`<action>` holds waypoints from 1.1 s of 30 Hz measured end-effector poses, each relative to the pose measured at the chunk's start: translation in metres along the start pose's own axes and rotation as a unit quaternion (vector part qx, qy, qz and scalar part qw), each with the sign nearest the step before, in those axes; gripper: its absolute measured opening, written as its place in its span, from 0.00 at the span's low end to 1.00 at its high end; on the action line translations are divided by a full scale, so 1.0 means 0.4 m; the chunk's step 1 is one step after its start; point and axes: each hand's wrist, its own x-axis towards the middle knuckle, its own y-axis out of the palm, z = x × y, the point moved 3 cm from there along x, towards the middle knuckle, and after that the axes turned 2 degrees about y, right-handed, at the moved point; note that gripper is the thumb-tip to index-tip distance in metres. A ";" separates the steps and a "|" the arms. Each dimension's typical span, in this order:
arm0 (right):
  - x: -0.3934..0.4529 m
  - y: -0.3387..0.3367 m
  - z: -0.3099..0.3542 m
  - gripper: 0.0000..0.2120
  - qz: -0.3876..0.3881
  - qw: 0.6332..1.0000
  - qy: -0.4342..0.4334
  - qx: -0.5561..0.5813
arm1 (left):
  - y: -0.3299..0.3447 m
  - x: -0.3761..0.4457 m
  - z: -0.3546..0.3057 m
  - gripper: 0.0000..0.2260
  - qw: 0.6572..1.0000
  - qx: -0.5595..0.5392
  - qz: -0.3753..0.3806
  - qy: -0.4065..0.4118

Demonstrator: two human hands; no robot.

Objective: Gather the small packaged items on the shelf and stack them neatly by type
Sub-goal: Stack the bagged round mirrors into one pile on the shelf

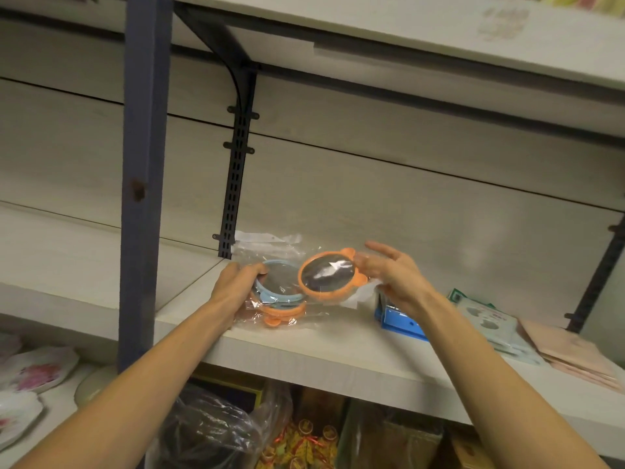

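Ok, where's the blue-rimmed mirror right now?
Head view, centre: the blue-rimmed mirror lies bagged atop an orange one, gripped by the left hand.

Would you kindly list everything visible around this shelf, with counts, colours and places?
orange-rimmed mirror: one, bagged, tilted up at the right hand
blue-rimmed mirror: one, bagged, on the stack under the left hand
orange mirror beneath: one, stack bottom
blue packet: one, shelf, behind right wrist
green-white cards: several, right
pink packets: stack, far right
shelf: pale wood-grain board
flowered plates: lower left
left hand: grips the stack
right hand: fingers straight, at the orange rim
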 end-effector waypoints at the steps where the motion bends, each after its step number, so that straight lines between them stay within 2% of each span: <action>1: 0.006 0.003 -0.014 0.24 0.000 1.000 0.009 -0.015 | 0.000 -0.003 -0.002 0.21 1.000 -0.005 0.000 0.001; 8: 0.045 0.035 -0.073 0.25 0.023 0.989 0.037 -0.139 | 0.009 0.003 -0.001 0.32 0.999 -0.036 -0.002 0.002; 10: 0.051 0.056 -0.080 0.26 0.024 0.987 0.027 -0.156 | 0.010 0.001 -0.003 0.29 1.000 -0.025 0.000 0.018; 12: 0.058 0.068 -0.076 0.27 -0.007 0.993 0.001 -0.116 | 0.004 0.010 0.003 0.28 0.999 -0.022 0.006 0.025; 15: 0.059 0.056 -0.074 0.34 -0.042 0.999 0.002 0.029 | -0.003 0.022 0.019 0.31 1.000 -0.018 0.007 -0.003; 17: 0.045 0.037 -0.085 0.41 -0.063 0.997 0.036 -0.029 | -0.005 0.030 0.029 0.29 1.000 -0.020 -0.004 -0.010; 19: 0.018 0.016 -0.101 0.38 -0.083 0.985 0.077 -0.131 | -0.004 0.031 0.031 0.28 1.000 -0.014 -0.014 -0.012; 21: -0.006 -0.002 -0.115 0.31 -0.068 0.981 0.110 -0.148 | -0.002 0.031 0.033 0.28 1.000 -0.004 -0.020 -0.005; 23: -0.026 -0.008 -0.125 0.25 -0.014 0.983 0.121 -0.136 | -0.002 0.033 0.033 0.28 1.000 -0.001 -0.021 0.000; 25: -0.039 -0.002 -0.129 0.25 0.022 0.985 0.106 -0.137 | -0.001 0.030 0.029 0.32 1.000 -0.006 -0.020 0.003; 27: -0.035 -0.004 -0.129 0.24 -0.021 0.988 0.077 -0.134 | 0.000 0.032 0.028 0.35 1.000 -0.015 -0.015 0.002; 30: -0.018 -0.024 -0.103 0.26 -0.120 0.986 0.028 -0.114 | -0.007 0.039 0.032 0.32 1.000 -0.010 -0.026 -0.006; 33: -0.006 -0.044 -0.049 0.26 -0.158 0.974 -0.093 -0.131 | -0.012 0.055 0.047 0.29 1.000 0.016 -0.024 0.003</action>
